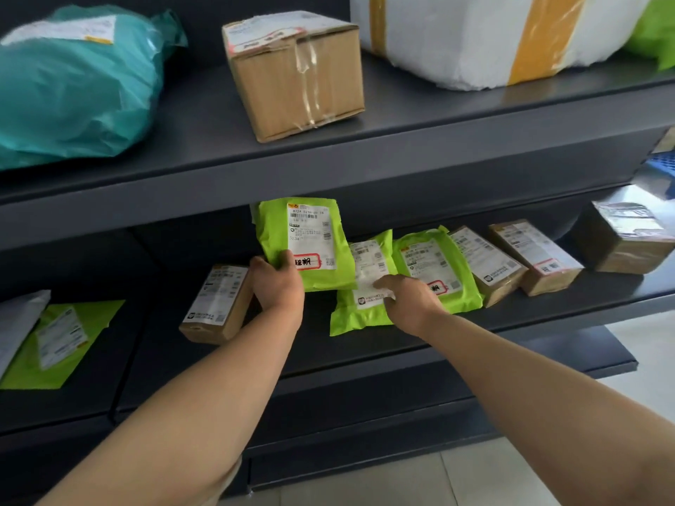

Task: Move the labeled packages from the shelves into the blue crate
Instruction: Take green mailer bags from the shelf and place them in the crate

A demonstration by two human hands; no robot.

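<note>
My left hand [278,286] grips the lower edge of a lime-green mailer [274,231] with a white label and a red-framed sticker, holding it upright above the middle shelf [548,308]. My right hand [409,299] rests with fingers bent on a second green mailer [350,315] lying flat; whether it grips it is unclear. A third green mailer [460,279] with a red sticker lies just right of that hand. A corner of the blue crate [663,160] shows at the far right edge.
Small brown boxes lie on the middle shelf: one [215,304] left of my left hand, three [489,264] [537,255] [624,237] to the right. The top shelf holds a teal bag [73,89], a cardboard box [296,74] and a white parcel [475,34]. Another green mailer [62,345] lies lower left.
</note>
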